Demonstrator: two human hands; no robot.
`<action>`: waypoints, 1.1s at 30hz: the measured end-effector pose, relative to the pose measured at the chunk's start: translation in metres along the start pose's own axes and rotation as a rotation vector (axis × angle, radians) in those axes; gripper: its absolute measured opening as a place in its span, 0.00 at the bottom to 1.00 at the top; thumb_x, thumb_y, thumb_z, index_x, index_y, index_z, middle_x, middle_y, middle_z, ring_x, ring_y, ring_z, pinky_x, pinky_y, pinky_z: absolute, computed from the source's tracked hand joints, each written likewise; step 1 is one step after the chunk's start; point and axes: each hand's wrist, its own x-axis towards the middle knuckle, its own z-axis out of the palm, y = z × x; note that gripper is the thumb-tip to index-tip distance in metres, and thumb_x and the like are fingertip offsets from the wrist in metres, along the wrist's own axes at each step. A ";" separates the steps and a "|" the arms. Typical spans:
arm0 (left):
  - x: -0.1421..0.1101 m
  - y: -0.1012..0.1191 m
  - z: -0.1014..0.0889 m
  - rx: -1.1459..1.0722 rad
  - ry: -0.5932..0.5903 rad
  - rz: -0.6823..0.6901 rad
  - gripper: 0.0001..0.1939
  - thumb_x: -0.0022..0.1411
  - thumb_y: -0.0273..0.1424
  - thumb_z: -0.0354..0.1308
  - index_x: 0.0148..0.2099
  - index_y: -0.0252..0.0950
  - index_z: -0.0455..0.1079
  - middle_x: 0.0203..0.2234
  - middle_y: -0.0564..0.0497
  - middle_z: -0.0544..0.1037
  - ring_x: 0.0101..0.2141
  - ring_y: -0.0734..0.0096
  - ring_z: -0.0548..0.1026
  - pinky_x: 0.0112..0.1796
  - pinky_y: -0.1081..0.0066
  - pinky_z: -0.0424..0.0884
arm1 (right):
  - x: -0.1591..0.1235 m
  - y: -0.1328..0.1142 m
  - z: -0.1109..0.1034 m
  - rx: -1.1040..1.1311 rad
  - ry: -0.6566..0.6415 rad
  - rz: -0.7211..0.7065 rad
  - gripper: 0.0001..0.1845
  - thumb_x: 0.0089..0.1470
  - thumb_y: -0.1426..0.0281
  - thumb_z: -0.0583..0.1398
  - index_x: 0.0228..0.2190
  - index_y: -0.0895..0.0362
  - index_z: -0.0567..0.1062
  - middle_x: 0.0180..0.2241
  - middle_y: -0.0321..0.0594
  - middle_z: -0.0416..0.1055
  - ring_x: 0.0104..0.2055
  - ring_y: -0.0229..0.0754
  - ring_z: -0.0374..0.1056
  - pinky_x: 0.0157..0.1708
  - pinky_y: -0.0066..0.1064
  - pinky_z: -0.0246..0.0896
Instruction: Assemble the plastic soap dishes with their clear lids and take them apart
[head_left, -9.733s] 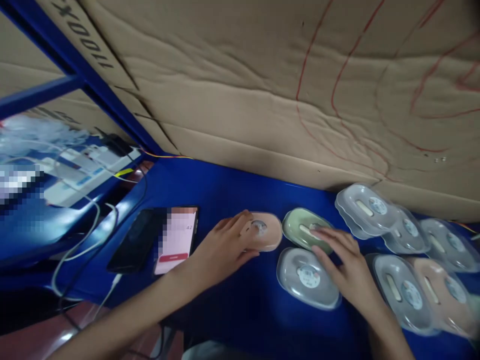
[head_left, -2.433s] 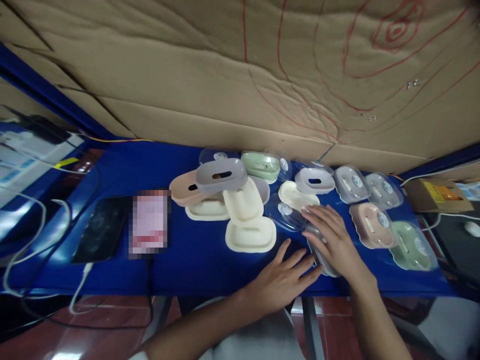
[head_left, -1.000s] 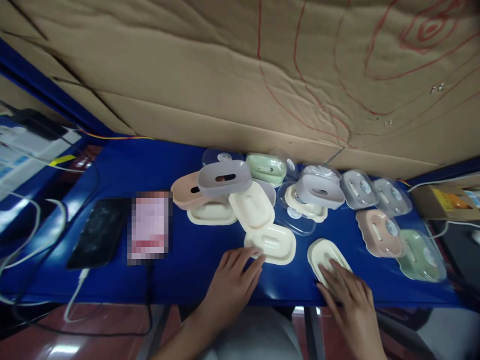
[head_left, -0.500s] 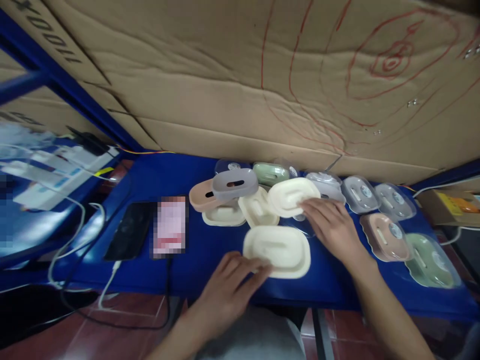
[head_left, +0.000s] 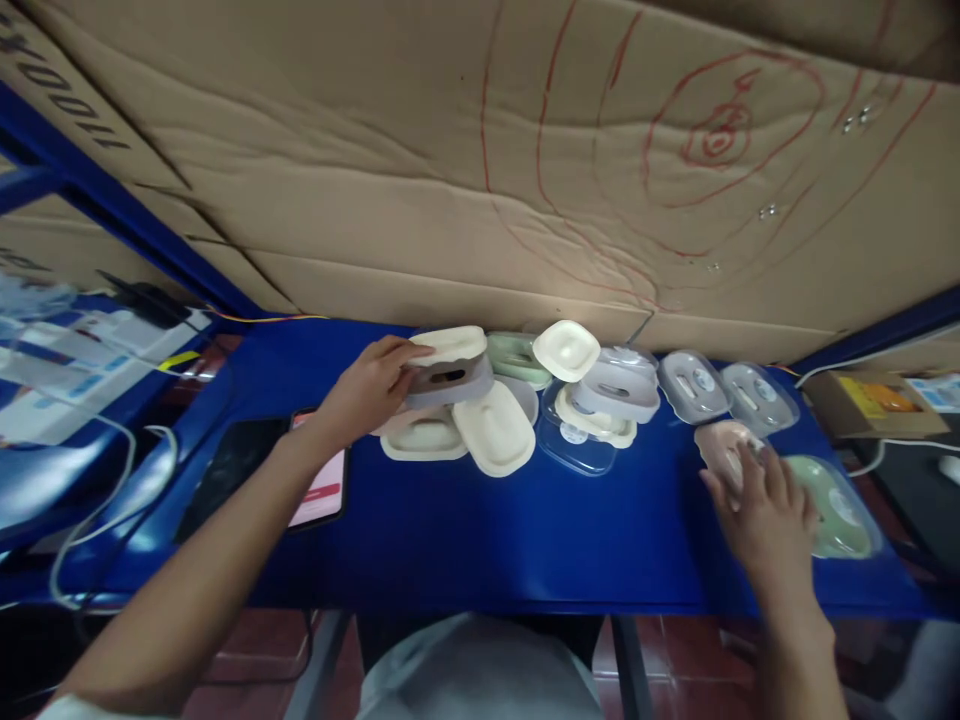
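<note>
My left hand [head_left: 379, 382] pinches the left edge of a cream oval dish [head_left: 454, 345], which rests on a grey slotted dish [head_left: 450, 382]. Below these are another cream dish [head_left: 424, 437] and a tilted cream dish [head_left: 495, 430]. Far to the right, my right hand [head_left: 769, 500] has its fingers curled over a pink dish with a clear cover [head_left: 727, 450], hiding much of it. A green covered dish [head_left: 829, 505] sits right beside that hand.
Two grey covered dishes [head_left: 694, 385] stand at the back right. A grey slotted piece [head_left: 619, 388] overlaps cream and clear parts mid-table. Phones [head_left: 232, 470] with cables lie left. A cardboard panel [head_left: 375, 200] rises behind the blue table [head_left: 525, 550].
My left hand has gone up and left from the front cream dish, and a cream dish now lies on the grey one. My right hand has moved right onto the pink covered dish.
</note>
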 end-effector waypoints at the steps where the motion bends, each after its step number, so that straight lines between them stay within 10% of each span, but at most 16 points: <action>1: -0.002 0.005 0.002 0.004 0.017 0.000 0.20 0.77 0.34 0.48 0.62 0.36 0.73 0.55 0.39 0.76 0.55 0.53 0.77 0.58 0.51 0.74 | -0.014 0.000 0.003 -0.013 -0.008 0.011 0.37 0.71 0.49 0.54 0.70 0.58 0.63 0.65 0.63 0.67 0.67 0.71 0.64 0.60 0.68 0.59; 6: -0.041 0.068 0.010 0.183 0.177 0.142 0.20 0.76 0.34 0.55 0.67 0.40 0.68 0.64 0.37 0.72 0.62 0.47 0.73 0.61 0.47 0.70 | -0.059 -0.016 0.003 0.097 0.050 -0.038 0.29 0.68 0.52 0.61 0.63 0.54 0.72 0.60 0.57 0.73 0.62 0.65 0.69 0.62 0.60 0.58; 11: -0.063 0.125 0.037 0.296 -0.029 0.408 0.16 0.72 0.24 0.59 0.59 0.40 0.75 0.62 0.41 0.77 0.59 0.50 0.76 0.62 0.45 0.67 | -0.065 -0.022 -0.002 0.216 0.032 -0.196 0.21 0.69 0.60 0.61 0.60 0.50 0.73 0.57 0.51 0.75 0.60 0.58 0.72 0.64 0.57 0.54; 15: -0.039 0.139 0.064 0.279 0.005 0.363 0.10 0.72 0.22 0.59 0.52 0.36 0.77 0.48 0.43 0.83 0.49 0.55 0.81 0.53 0.52 0.74 | -0.058 -0.029 -0.001 0.232 0.033 -0.214 0.21 0.68 0.63 0.63 0.60 0.51 0.73 0.57 0.51 0.75 0.58 0.58 0.72 0.61 0.54 0.56; 20: -0.021 0.156 0.082 0.245 -0.008 0.243 0.18 0.74 0.21 0.55 0.62 0.34 0.72 0.56 0.40 0.80 0.56 0.53 0.78 0.60 0.50 0.72 | -0.063 -0.049 -0.014 0.381 -0.051 -0.296 0.17 0.68 0.65 0.64 0.57 0.48 0.76 0.54 0.46 0.76 0.58 0.56 0.72 0.62 0.54 0.54; 33: -0.133 0.214 0.094 -0.112 -0.070 0.461 0.23 0.77 0.29 0.56 0.70 0.42 0.67 0.68 0.40 0.69 0.70 0.52 0.64 0.66 0.52 0.67 | -0.081 -0.067 -0.024 0.760 -0.344 -0.327 0.30 0.69 0.63 0.60 0.69 0.48 0.66 0.67 0.49 0.66 0.70 0.59 0.63 0.61 0.54 0.69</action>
